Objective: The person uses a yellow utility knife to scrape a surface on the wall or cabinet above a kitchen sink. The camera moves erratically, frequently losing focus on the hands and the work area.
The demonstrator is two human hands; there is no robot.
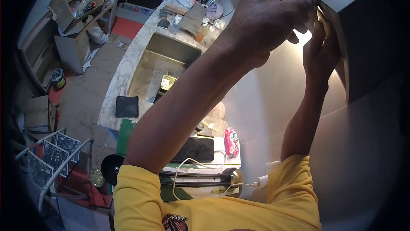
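Both my arms reach up and forward to the underside of a cabinet at the upper right. My left hand is bent over, its fingertips pinched together at the cabinet's edge; what lies between them is hidden. Just to its right, my right hand is raised with its fingers around a thin, shiny yellowish piece, too small to name. A bright light glows between the hands and shines down the tiled wall.
Below my left arm, a marble-patterned counter holds a steel sink. A phone, a white cable and a pink packet lie near my body. A step ladder stands left; cardboard boxes and a bucket lie beyond.
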